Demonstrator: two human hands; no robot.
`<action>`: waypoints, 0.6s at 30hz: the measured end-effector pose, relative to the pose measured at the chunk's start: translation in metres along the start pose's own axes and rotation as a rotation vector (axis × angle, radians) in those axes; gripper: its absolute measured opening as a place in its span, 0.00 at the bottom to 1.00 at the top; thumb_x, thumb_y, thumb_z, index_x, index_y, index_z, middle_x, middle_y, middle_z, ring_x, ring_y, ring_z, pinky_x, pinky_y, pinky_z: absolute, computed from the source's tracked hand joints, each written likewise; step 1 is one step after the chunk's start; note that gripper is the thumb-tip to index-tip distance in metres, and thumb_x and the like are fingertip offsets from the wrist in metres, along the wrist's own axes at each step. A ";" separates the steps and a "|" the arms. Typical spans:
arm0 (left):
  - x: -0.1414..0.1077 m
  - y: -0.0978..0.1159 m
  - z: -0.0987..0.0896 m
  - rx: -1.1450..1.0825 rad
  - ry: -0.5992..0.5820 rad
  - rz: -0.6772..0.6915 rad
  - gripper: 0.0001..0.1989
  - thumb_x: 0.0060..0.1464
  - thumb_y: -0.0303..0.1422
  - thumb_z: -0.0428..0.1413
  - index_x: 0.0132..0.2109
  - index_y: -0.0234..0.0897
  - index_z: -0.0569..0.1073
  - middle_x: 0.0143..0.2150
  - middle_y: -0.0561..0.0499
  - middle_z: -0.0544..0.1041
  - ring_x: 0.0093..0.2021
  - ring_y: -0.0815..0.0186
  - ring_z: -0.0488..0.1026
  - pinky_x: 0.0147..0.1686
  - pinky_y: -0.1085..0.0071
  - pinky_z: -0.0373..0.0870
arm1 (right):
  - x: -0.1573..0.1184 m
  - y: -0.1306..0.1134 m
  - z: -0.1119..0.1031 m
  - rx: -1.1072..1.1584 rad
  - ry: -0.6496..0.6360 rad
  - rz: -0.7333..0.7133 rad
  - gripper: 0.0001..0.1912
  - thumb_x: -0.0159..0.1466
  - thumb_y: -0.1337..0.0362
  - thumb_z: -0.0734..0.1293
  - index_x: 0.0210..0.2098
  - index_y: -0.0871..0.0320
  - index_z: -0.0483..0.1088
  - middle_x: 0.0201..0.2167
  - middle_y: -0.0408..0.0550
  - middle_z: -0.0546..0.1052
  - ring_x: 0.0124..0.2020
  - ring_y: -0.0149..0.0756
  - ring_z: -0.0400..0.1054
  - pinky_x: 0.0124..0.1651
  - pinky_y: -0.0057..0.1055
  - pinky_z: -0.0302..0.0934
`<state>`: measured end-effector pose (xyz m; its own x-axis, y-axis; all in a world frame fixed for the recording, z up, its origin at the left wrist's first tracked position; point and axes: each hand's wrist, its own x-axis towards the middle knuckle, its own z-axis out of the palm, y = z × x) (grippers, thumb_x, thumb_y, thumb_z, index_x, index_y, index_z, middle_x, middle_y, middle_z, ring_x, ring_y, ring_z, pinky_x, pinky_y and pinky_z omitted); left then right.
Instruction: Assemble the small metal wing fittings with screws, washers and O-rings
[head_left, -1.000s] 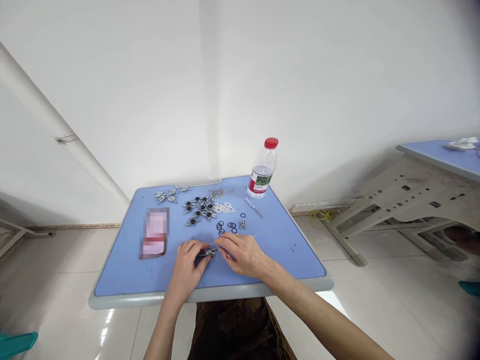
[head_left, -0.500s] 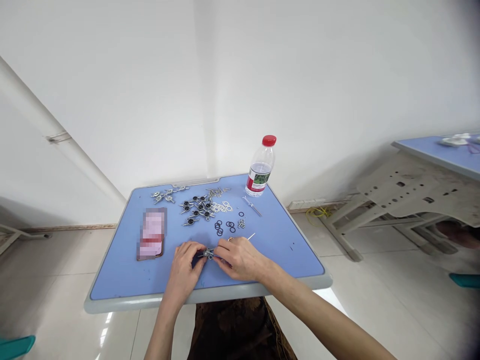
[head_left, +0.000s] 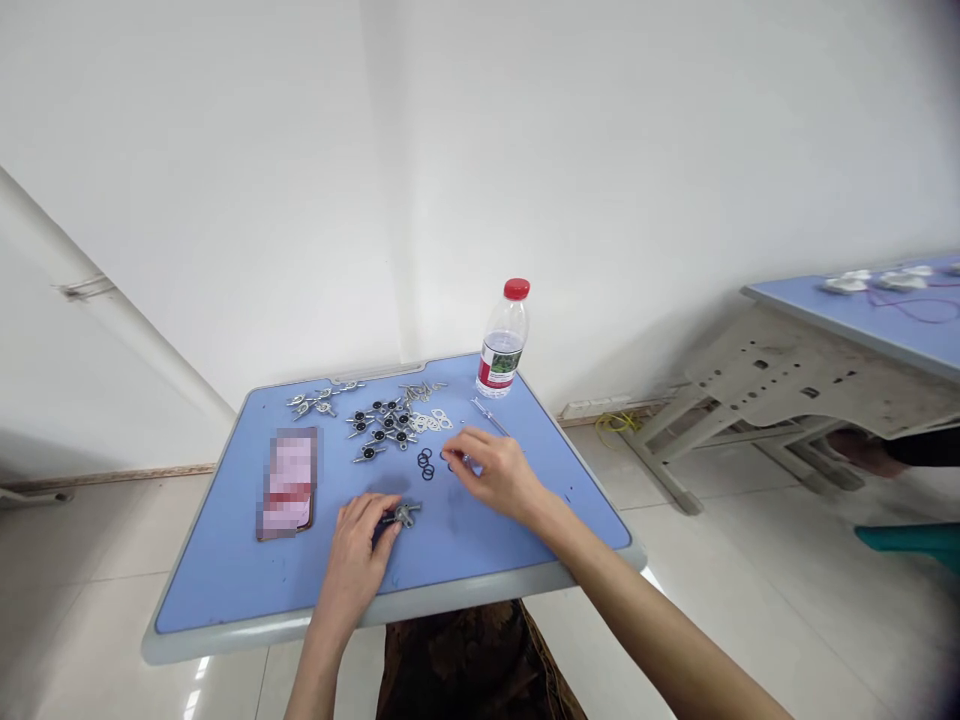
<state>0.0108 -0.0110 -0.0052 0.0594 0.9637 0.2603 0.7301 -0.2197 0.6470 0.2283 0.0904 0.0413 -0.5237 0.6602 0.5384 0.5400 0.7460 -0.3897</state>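
At the near part of the blue table, my left hand [head_left: 364,540] grips a small grey metal fitting [head_left: 406,515] with thin side tubes between thumb and fingers. My right hand [head_left: 491,472] hovers over the black rubber rings [head_left: 425,464], its fingertips drawn together in a pinch. Whether something small sits in that pinch is too hard to see. Part of the ring group lies hidden beneath the right hand. Farther back are several similar fittings with black round centres [head_left: 379,435] and a few flat white gaskets [head_left: 441,420].
A phone [head_left: 289,480] lies at the left. Bare metal fittings [head_left: 322,398] and a pile of small metal parts [head_left: 422,390] lie along the back. A water bottle [head_left: 502,345] stands at the back right, with a syringe [head_left: 489,414] before it. Another table [head_left: 862,310] stands right.
My right hand has left the metal fitting and moved up and right to the rubber rings. My left hand keeps hold of the fitting. The view has shifted slightly.
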 end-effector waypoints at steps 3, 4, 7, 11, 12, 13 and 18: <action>0.000 -0.003 0.002 0.004 0.022 0.010 0.14 0.60 0.29 0.49 0.50 0.44 0.72 0.47 0.49 0.77 0.47 0.59 0.71 0.49 0.56 0.67 | 0.022 0.014 -0.014 -0.126 -0.154 0.186 0.07 0.65 0.70 0.62 0.36 0.58 0.72 0.33 0.46 0.75 0.30 0.29 0.67 0.32 0.25 0.53; 0.000 -0.004 0.003 0.006 0.032 0.011 0.14 0.60 0.29 0.49 0.50 0.44 0.73 0.48 0.49 0.77 0.48 0.59 0.71 0.50 0.55 0.67 | 0.029 0.017 -0.017 -0.185 -0.226 0.245 0.07 0.65 0.70 0.62 0.38 0.58 0.72 0.34 0.46 0.76 0.31 0.29 0.67 0.32 0.25 0.53; 0.000 -0.006 0.004 0.007 0.058 0.003 0.16 0.60 0.27 0.48 0.52 0.45 0.72 0.50 0.49 0.76 0.50 0.59 0.71 0.52 0.54 0.67 | 0.048 0.026 -0.018 -0.223 -0.272 0.291 0.09 0.64 0.71 0.62 0.38 0.58 0.74 0.36 0.47 0.77 0.33 0.31 0.69 0.32 0.25 0.52; -0.001 -0.008 0.005 0.003 0.075 -0.005 0.19 0.60 0.26 0.47 0.54 0.46 0.71 0.52 0.48 0.74 0.53 0.59 0.70 0.52 0.55 0.68 | 0.063 0.036 -0.007 -0.260 -0.315 0.352 0.10 0.64 0.71 0.61 0.37 0.58 0.75 0.37 0.49 0.78 0.35 0.35 0.70 0.32 0.26 0.51; -0.001 -0.008 0.005 0.000 0.078 -0.004 0.19 0.59 0.26 0.47 0.54 0.46 0.71 0.52 0.48 0.74 0.53 0.59 0.70 0.53 0.55 0.68 | 0.064 0.038 -0.004 -0.268 -0.326 0.368 0.10 0.64 0.70 0.61 0.37 0.58 0.75 0.37 0.50 0.78 0.36 0.35 0.70 0.32 0.26 0.51; -0.001 -0.008 0.005 -0.003 0.081 -0.003 0.19 0.59 0.26 0.47 0.54 0.45 0.71 0.52 0.48 0.73 0.53 0.60 0.69 0.53 0.55 0.68 | 0.065 0.040 -0.002 -0.275 -0.337 0.383 0.11 0.64 0.70 0.61 0.37 0.58 0.75 0.37 0.50 0.78 0.36 0.36 0.70 0.32 0.27 0.51; -0.003 -0.009 0.006 -0.010 0.082 -0.032 0.19 0.59 0.27 0.47 0.55 0.45 0.71 0.53 0.47 0.72 0.55 0.59 0.68 0.55 0.54 0.67 | 0.054 0.047 -0.004 -0.280 -0.399 0.430 0.11 0.63 0.70 0.61 0.38 0.57 0.76 0.38 0.50 0.79 0.37 0.36 0.71 0.31 0.26 0.51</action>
<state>0.0080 -0.0106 -0.0160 -0.0203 0.9546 0.2971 0.7242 -0.1908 0.6626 0.2277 0.1604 0.0551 -0.3979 0.9167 0.0372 0.8791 0.3926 -0.2704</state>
